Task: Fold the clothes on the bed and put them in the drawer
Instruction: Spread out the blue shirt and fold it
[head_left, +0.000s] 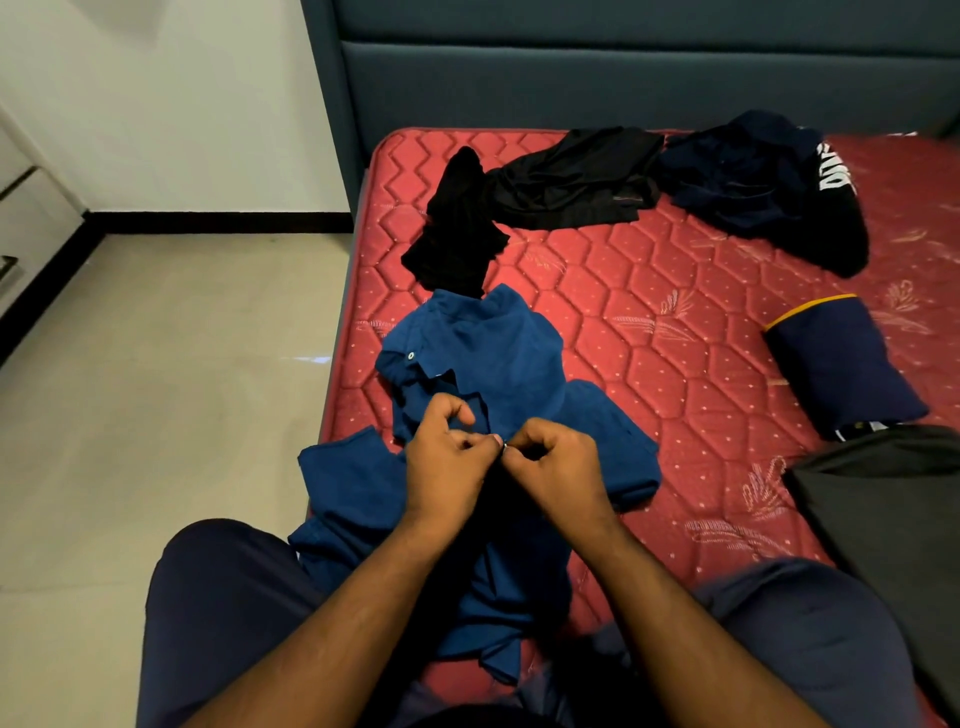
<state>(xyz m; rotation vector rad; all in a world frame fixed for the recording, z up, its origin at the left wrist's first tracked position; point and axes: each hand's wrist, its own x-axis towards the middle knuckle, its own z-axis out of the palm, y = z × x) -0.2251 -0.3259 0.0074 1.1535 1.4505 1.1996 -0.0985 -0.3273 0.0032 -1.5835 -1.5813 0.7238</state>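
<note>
Centrally, left hand (445, 457) and right hand (553, 462) are pinching the blue shirt (488, 353) placket, fingers together; dark clothes (571, 176) at upper frame are lying unfolded, drawer (21, 208) at far left awaiting.

White letters on the dark garment (836, 176), perhaps unreadable.

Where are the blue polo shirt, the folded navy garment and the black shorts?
blue polo shirt (493, 343): head view, upper back below collar.
folded navy garment (836, 364): head view, top face.
black shorts (571, 179): head view, middle of fabric.

left hand (447, 457): grip pinched, fingers curled | right hand (556, 465): same, fingertips meeting
</note>
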